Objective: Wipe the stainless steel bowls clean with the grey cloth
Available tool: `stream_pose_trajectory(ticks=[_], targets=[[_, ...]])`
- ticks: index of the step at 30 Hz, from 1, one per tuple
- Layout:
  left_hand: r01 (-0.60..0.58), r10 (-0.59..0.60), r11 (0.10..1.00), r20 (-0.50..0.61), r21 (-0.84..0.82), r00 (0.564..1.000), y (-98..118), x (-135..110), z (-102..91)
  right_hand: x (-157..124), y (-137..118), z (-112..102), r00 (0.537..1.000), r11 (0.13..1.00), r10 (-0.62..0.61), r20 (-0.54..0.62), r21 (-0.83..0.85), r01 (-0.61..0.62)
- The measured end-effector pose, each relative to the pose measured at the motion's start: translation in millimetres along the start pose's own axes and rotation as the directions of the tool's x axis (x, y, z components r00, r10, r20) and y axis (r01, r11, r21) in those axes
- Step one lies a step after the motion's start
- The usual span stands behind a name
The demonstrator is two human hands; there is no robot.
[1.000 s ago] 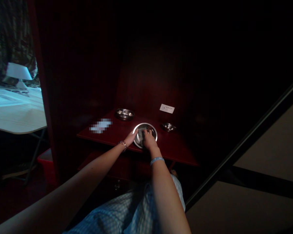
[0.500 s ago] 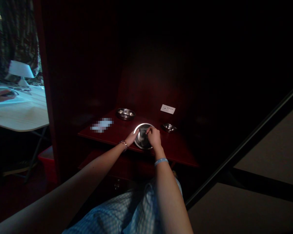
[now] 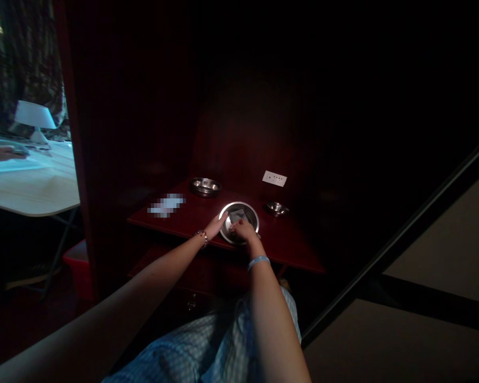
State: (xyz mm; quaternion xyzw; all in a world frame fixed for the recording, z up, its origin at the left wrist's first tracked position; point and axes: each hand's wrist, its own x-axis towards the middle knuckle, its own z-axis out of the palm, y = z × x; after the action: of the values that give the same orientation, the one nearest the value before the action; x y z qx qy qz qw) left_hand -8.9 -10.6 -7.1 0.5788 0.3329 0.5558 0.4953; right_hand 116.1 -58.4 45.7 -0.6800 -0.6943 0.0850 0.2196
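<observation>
A shiny steel bowl [image 3: 245,203] is tilted toward me over the front edge of the dark red shelf [image 3: 293,250]. At its left rim, my left hand [image 3: 215,226] grips it with the thumb over the edge; the fingers behind are hidden. Inside the bowl lies a small grey piece that looks like a cloth [image 3: 237,215]. My right hand [image 3: 244,230] is in the bowl with curled fingers against the near part of the cloth. Its fingertips are small and dim.
Another steel bowl [image 3: 205,186] stands at the back left, a smaller one [image 3: 277,208] at the right below a white wall socket [image 3: 274,178]. A blurred pale item [image 3: 166,205] lies on the left. Beyond the panel are a person's hand [image 3: 3,153], a lamp [image 3: 35,114] and a table [image 3: 35,191].
My right hand has moved left and down inside the bowl, uncovering its right rim. The grey cloth shows in a different shape. My left hand and the bowl have hardly moved.
</observation>
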Motion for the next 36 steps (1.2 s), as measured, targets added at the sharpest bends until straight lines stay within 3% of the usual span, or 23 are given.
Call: stream_pose_trajectory(ticks=[3, 6, 12, 16, 27, 32, 36], targets=[[0.011, -0.011, 1.0, 0.01, -0.005, 1.0, -1, 0, -0.4, 3, 3, -2, 0.992, 0.988, 0.091, 0.088, 0.115, -0.1], [0.024, -0.024, 1.0, 0.002, -0.005, 1.0, -1, -1, -1.2, 2, 3, -5, 0.987, 0.981, 0.128, 0.096, 0.133, -0.14], [0.025, -0.024, 0.999, 0.017, -0.039, 1.0, 4, -2, 0.0, -8, -3, -9, 0.999, 0.997, 0.019, -0.034, -0.074, -0.022], [0.089, -0.088, 0.993, 0.019, -0.082, 0.996, 6, -3, 2.5, -11, -2, -4, 0.995, 0.965, -0.067, -0.074, -0.258, 0.046], [0.129, -0.132, 0.985, -0.016, -0.112, 0.991, 16, -8, 3.4, -15, -3, -3, 0.99, 0.956, -0.139, -0.021, -0.263, 0.128], [0.133, -0.136, 0.978, -0.01, -0.159, 0.991, 14, -7, 4.3, -19, -8, 3, 0.992, 0.943, -0.053, -0.114, -0.332, 0.013], [0.155, -0.162, 0.974, -0.031, -0.165, 0.986, 12, -5, 4.5, -21, -10, 9, 0.998, 0.935, -0.023, -0.063, -0.354, -0.001]])
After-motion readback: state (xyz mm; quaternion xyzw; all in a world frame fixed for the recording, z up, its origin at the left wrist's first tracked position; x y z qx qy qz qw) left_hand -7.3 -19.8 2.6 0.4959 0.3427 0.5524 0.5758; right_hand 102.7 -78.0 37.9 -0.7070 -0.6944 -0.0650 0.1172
